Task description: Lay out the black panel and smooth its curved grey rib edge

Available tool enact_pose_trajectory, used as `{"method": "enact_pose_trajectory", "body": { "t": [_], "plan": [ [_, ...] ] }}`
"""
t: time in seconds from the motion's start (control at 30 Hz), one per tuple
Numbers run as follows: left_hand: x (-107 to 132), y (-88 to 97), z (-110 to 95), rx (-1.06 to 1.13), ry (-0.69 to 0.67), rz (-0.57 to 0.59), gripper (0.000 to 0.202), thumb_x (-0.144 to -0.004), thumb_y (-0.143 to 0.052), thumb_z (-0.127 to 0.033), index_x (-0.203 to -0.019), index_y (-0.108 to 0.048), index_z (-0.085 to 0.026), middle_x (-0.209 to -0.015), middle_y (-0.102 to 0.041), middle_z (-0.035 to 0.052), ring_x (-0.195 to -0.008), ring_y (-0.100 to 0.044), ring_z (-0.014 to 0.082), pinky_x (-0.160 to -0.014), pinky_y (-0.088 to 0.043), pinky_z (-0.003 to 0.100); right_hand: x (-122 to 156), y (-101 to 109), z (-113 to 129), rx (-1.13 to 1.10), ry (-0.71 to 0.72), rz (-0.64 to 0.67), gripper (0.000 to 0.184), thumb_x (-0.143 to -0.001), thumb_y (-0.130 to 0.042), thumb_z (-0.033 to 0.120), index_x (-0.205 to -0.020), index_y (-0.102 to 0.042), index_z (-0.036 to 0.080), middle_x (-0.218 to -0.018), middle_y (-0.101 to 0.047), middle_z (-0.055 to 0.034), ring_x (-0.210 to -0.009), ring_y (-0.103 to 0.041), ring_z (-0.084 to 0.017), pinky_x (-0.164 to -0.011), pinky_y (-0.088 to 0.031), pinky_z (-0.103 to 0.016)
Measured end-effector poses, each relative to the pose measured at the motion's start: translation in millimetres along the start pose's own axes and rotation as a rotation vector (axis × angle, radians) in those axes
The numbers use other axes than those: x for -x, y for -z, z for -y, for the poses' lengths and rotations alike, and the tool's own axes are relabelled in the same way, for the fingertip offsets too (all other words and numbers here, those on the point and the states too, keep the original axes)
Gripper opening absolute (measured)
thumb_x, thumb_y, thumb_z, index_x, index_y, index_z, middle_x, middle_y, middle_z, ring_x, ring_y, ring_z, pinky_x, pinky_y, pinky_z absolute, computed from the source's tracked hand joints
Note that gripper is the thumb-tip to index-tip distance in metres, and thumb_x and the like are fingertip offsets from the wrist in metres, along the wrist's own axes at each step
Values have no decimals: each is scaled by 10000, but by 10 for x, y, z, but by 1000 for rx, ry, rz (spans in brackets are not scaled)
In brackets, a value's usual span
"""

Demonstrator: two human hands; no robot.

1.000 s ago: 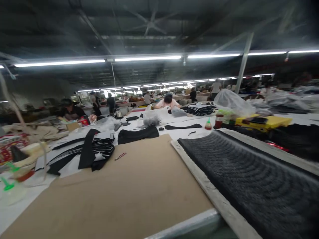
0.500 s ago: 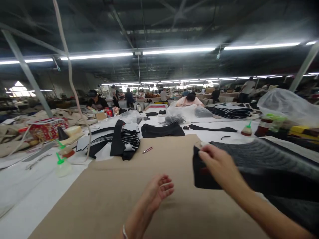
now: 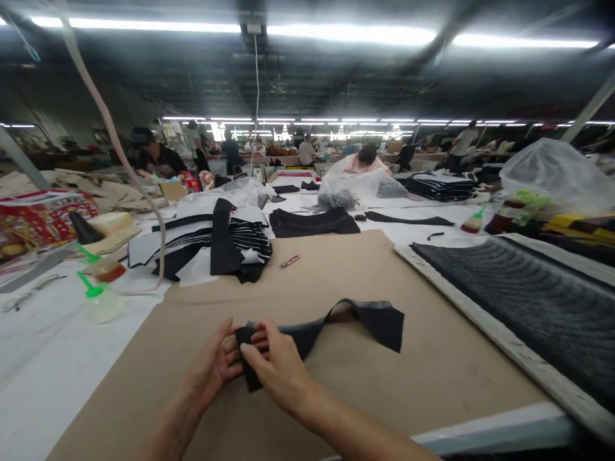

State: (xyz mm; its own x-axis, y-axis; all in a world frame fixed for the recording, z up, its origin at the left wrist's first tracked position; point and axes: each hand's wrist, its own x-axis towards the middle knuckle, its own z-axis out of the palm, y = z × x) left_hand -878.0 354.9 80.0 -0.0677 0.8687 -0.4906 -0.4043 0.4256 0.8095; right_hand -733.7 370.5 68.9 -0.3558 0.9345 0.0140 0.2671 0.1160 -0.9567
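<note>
A long, curved piece of black fabric (image 3: 384, 323) lies across the brown board (image 3: 432, 371) in front of me, its middle arching up and its right end resting down. My right hand (image 3: 281, 368) pinches the left end between thumb and fingers. Beside that end, my left hand (image 3: 216, 368) has its fingers apart; their tips reach the fabric's edge, partly behind it, with no grip visible. Farther back on the board lie small pink thread snips (image 3: 289, 261).
A fanned pile of black and white pieces (image 3: 225, 246) is at the back left. More black fabric (image 3: 519, 288) lies layered on a pale-edged board at right. Green-tipped bottles (image 3: 103, 301) stand left, near a hanging cord (image 3: 108, 121). A co-worker (image 3: 362, 160) sits opposite.
My right hand has come from the right-hand stack to the left, bringing the black fabric piece onto the brown board. My left hand has moved left to meet its end. The view has tilted down.
</note>
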Motion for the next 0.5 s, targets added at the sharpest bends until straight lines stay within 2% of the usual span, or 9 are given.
{"method": "enact_pose_trajectory", "body": {
  "t": [0.07,0.17,0.23,0.33,0.37,0.43,0.5],
  "plan": [
    [-51,50,47,-88,-58,-22,398,-795,-728,-401,-1089,-533,-215,-968,-735,56,-838,-694,193,-723,-589,343,45,208,6,-12,158,-43,225,-865,-644,402,-1033,-612,255,-1015,-687,-44,-905,-669,-249,-819,-545,-397],
    [-175,115,190,-238,-139,-115,667,-634,-835,-279,-1196,-478,-234,-996,-729,43,-820,-684,185,-651,-542,275,190,809,-113,248,317,-215,228,-898,-549,402,-1050,-632,254,-1046,-682,-53,-974,-641,-264,-897,-518,-444],
    [-262,159,282,-299,-185,-155,799,-589,-805,-223,-1292,-425,-234,-880,-732,16,-706,-658,170,-583,-479,241,354,1288,-343,469,263,-353,291,-958,-455,394,-1138,-610,226,-1161,-656,-87,-1098,-601,-271,-989,-482,-485],
    [-352,225,326,-354,-237,-170,886,-565,-721,-177,-1379,-374,-216,-650,-660,-48,-594,-599,161,-568,-434,240,659,1904,-858,774,91,-496,538,-986,-319,496,-1294,-550,119,-1302,-607,-169,-1214,-552,-322,-1055,-444,-569],
    [-371,253,307,-373,-246,-183,872,-556,-701,-171,-1371,-394,-205,-606,-627,-61,-580,-583,159,-568,-425,241,760,2056,-1036,873,34,-495,613,-998,-259,525,-1350,-519,95,-1338,-591,-178,-1238,-542,-331,-1067,-431,-590],
    [-403,326,225,-397,-258,-207,803,-552,-664,-171,-1325,-448,-192,-602,-605,-60,-600,-575,159,-581,-421,245,944,2280,-1336,1047,-16,-333,688,-1020,-152,573,-1430,-475,125,-1436,-536,-126,-1326,-488,-303,-1143,-338,-626],
    [-439,418,107,-419,-273,-239,747,-561,-627,-174,-1290,-467,-180,-658,-621,-38,-646,-591,170,-613,-442,263,1094,2438,-1530,1199,-6,-201,701,-1034,-76,606,-1489,-424,203,-1518,-443,-52,-1396,-415,-265,-1183,-246,-654]
  ]
}}
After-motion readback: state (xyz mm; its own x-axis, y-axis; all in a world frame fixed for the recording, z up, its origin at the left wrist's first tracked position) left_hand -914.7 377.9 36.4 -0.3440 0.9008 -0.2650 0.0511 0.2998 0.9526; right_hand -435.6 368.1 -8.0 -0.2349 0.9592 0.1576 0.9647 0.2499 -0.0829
